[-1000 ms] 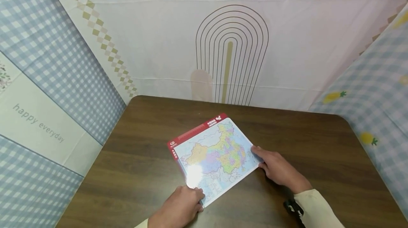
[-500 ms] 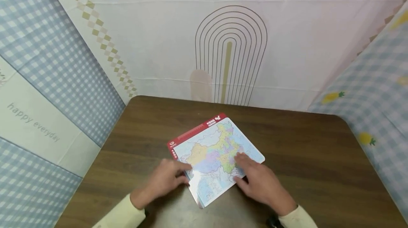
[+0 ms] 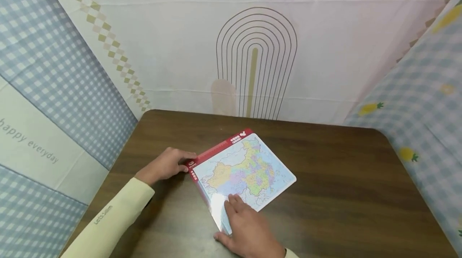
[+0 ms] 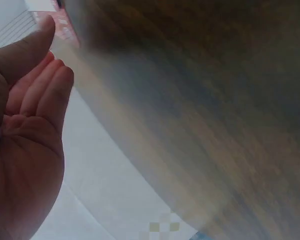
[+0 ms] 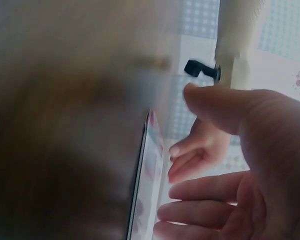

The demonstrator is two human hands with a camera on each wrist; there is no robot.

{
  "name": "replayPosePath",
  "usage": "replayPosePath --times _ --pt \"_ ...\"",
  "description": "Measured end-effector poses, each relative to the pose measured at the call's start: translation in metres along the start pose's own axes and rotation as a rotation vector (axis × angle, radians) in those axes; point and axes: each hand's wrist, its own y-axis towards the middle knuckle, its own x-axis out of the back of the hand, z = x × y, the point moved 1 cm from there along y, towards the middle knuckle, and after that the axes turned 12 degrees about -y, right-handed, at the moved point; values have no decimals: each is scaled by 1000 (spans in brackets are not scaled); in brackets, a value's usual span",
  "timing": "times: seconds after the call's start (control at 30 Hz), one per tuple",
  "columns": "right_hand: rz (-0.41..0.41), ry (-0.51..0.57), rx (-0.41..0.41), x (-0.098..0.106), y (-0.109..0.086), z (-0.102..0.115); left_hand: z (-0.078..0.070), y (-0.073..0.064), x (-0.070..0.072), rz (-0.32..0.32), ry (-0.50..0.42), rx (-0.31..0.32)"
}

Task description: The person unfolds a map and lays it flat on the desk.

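1. Fingers of the left hand (image 3: 165, 165) are relaxed and parted from the thumb, set about the left corner of a map sheet (image 3: 249, 170) without curling round it
2. Right hand (image 3: 250, 228) lies palm down over the sheet's near corner, fingers outstretched, thumb spread to the left, gripping nothing; whether every fingertip touches is hard to tell
3. Coloured map sheet lies askew on the brown wooden table (image 3: 343, 186), its red band (image 3: 213, 151) along the far left edge, glare near its near corner
4. Pale sleeve (image 3: 108, 226) covers the left forearm, with a black strap (image 5: 208, 70) at the wrist
5. White cloth (image 3: 325, 49) with arches hangs at the far side; blue checked cloths (image 3: 54, 45) flank left and right
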Motion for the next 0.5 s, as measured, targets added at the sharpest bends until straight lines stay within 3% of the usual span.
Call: replayPosePath --times 0.27,0.5 --pt "-7 -59 9 -6 6 12 9 9 0 109 -30 2" --pt "45 -61 -40 -5 12 14 8 9 -1 133 -26 -56"
